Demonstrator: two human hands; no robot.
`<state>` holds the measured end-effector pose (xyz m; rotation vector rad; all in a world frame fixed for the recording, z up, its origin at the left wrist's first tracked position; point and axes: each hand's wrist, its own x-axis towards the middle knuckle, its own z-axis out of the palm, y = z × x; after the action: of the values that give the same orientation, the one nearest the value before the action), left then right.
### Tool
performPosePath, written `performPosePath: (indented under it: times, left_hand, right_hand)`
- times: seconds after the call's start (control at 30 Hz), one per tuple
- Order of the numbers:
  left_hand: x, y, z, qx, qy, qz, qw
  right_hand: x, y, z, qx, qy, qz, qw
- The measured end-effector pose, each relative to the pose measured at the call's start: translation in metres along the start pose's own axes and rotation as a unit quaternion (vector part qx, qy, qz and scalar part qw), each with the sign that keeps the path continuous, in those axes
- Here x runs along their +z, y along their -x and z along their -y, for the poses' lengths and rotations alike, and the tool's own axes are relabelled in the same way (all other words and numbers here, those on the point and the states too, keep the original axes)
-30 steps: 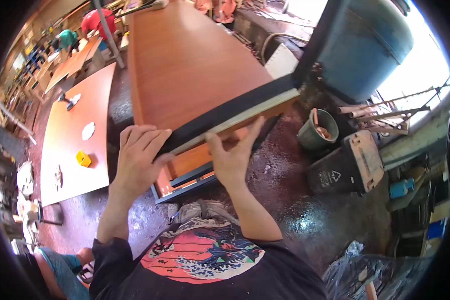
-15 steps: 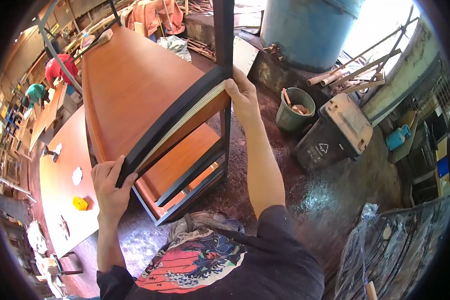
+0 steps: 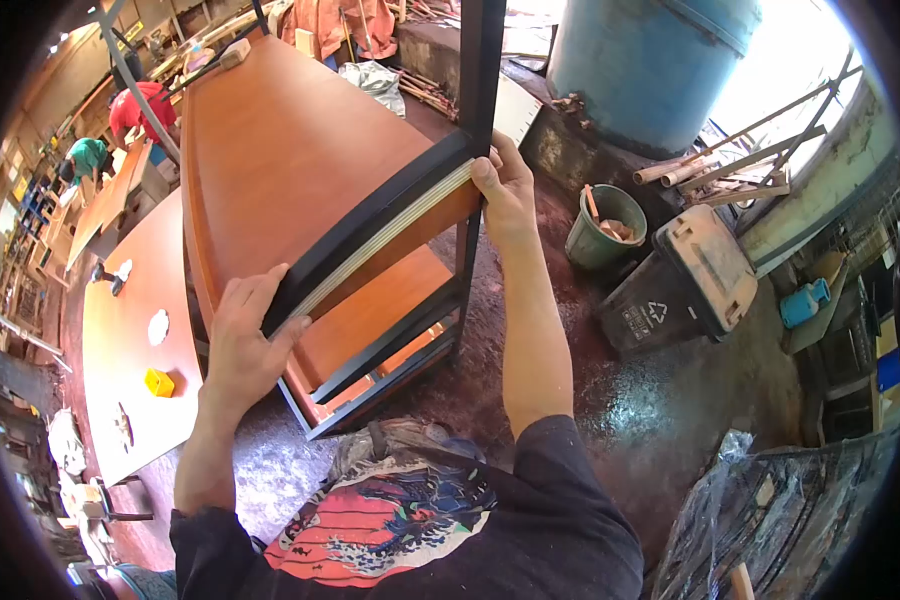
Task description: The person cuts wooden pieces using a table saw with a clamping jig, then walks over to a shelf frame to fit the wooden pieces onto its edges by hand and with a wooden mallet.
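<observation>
A long reddish-brown board (image 3: 300, 150) lies on a black metal frame (image 3: 480, 70), with a black bar (image 3: 370, 222) across its near end. Pale layered strips (image 3: 395, 232) run under that bar. My left hand (image 3: 245, 340) grips the bar's left end, fingers on top and thumb at the near edge. At the right end, beside the upright post, my right hand (image 3: 507, 190) is wrapped round the corner, its thumb on the strips' end and its other fingers partly hidden behind. Lower brown shelves (image 3: 380, 310) show beneath.
To the left, a lower panel (image 3: 130, 370) carries a yellow box (image 3: 158, 382) and a drill (image 3: 108, 278). Two people bend over boards at the far left. A green bucket (image 3: 602, 235), a wheeled bin (image 3: 670, 285) and a blue tank (image 3: 650, 70) stand right.
My hands, close together on the bar a second ago, have moved apart to its two ends. The right hand has gone to the post. The camera view has also shifted.
</observation>
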<state>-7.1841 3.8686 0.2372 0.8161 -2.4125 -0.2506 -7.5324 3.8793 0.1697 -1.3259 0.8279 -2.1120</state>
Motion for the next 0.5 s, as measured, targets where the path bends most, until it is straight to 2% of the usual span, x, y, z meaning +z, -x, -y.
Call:
performPosePath:
  times: [0.5]
  left_hand:
    - [0.021, -0.011, -0.002, -0.017, 0.02, -0.029, 0.999]
  right_hand:
    - [0.001, -0.001, -0.002, 0.003, -0.012, -0.005, 1.0]
